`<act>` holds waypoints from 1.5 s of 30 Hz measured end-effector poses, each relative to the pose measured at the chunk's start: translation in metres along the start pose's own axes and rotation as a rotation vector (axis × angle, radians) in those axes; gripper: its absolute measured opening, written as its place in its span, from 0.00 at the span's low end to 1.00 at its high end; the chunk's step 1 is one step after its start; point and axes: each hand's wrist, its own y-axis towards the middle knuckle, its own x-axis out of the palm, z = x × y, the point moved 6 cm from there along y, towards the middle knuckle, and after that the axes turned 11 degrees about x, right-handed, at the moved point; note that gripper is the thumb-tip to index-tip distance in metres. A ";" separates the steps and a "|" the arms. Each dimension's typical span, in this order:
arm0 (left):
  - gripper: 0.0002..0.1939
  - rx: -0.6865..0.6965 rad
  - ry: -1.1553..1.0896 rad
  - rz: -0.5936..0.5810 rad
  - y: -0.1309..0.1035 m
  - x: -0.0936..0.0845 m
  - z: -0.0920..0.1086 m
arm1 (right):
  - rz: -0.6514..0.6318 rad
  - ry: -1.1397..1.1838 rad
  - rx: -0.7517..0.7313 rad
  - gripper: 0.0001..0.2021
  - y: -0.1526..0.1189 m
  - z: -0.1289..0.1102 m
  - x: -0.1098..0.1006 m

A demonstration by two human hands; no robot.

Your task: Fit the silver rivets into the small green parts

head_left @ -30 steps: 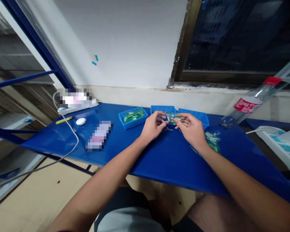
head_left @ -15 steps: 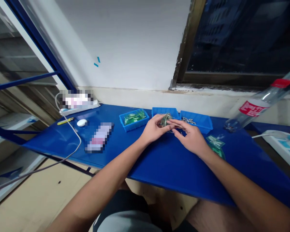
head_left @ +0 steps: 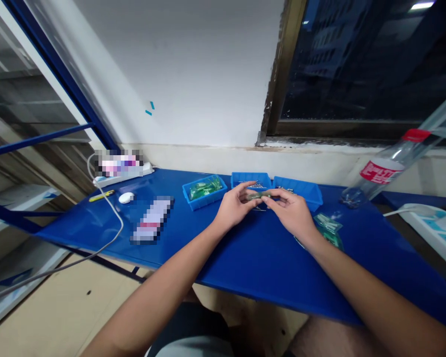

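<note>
Head view: left hand [head_left: 233, 206] and right hand [head_left: 294, 210] pinch a small bag [head_left: 259, 196] above the counter's [head_left: 245, 258] far edge.

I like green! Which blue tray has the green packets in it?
The leftmost blue tray: only it shows green packets; the other two show small metal pieces.

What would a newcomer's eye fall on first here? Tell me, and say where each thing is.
Probably the left hand and right hand, meeting around a small greenish item above the blue table. Next, perhaps, the clear bottle with its red cap, towards the right, and the blue bin of green packets, just left of the hands.
</note>
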 end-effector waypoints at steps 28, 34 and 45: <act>0.19 0.025 0.297 -0.072 -0.005 0.003 0.010 | 0.042 -0.004 0.091 0.16 0.002 0.003 -0.003; 0.26 -0.019 0.179 -0.082 -0.005 0.006 0.015 | 0.133 -0.240 -0.142 0.09 -0.005 -0.018 -0.008; 0.20 0.080 0.172 0.127 0.005 -0.023 0.016 | 0.059 -0.387 -0.435 0.03 -0.016 -0.044 0.006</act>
